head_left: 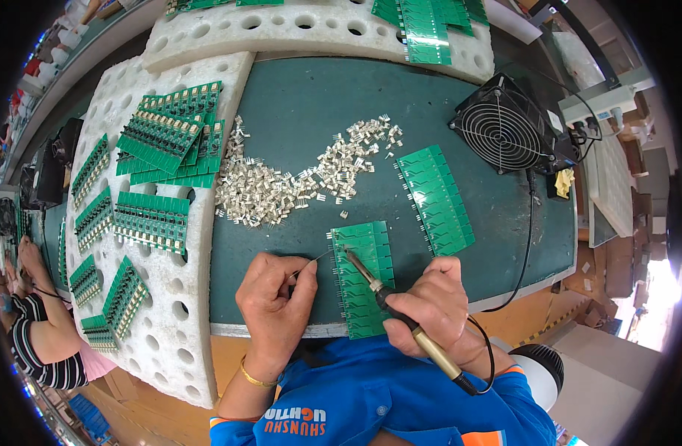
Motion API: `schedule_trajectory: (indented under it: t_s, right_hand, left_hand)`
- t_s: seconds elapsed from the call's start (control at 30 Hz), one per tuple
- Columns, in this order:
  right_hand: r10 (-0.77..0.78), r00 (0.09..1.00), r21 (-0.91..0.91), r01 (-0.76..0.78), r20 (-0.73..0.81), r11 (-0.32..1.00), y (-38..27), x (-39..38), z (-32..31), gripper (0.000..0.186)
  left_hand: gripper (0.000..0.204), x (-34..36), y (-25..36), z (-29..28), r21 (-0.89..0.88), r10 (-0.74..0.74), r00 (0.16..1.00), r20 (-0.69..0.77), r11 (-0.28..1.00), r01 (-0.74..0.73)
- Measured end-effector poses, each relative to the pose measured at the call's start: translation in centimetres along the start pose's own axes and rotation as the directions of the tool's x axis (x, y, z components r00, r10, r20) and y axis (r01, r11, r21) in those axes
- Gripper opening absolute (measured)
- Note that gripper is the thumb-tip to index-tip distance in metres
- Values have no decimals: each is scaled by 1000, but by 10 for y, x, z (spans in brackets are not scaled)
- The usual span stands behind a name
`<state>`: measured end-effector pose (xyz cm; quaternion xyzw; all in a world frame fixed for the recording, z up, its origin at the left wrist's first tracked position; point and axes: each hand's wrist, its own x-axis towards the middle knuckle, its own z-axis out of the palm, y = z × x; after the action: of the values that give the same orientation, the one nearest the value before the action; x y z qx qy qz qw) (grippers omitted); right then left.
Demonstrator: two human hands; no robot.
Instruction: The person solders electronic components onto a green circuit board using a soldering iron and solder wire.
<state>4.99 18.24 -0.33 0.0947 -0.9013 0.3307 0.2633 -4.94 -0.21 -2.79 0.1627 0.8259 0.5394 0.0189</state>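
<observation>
My left hand [276,296] pinches a thin solder wire [324,255] between thumb and forefinger, its end reaching the upper left edge of a green circuit board strip [358,301]. A soldering iron [435,354] with a dark grip and gold-coloured handle is held in my right hand [434,301]. Its tip slants down to the same board, near the wire's end; whether they touch is too small to tell. White pin connectors line the board's left edge. A second green strip [437,199] lies beyond it to the right. Loose white connectors [263,189] are heaped further back.
White foam sheets with holes [179,286] at left and back [326,30] bear several green boards [166,134]. A black fan [501,128] stands at the back right, its cable [530,238] running along the table's right side. Another person's arm [49,316] shows at far left.
</observation>
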Motion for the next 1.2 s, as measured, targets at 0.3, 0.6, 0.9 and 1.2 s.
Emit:
schedule_trajectory:
  t_s: [0.3,0.6,0.9,1.2]
  right_hand:
    - [100,991,152,-86,-85,985,15,2,5,18]
    - [104,993,198,-89,-65,976,19,7,5,16]
    - [117,991,195,-104,-57,975,18,11,3,18]
    - [124,989,162,-109,-80,981,18,8,-3,22]
  left_hand:
    - [9,2,0,2,-15,-7,1000,-11,1000,7]
    - [8,3,0,2,-17,-3,1000,4,1000,3]
    - [9,5,2,2,7,-11,1000,16,1000,11]
    - [8,3,3,2,-37,-43,999,-23,998,42]
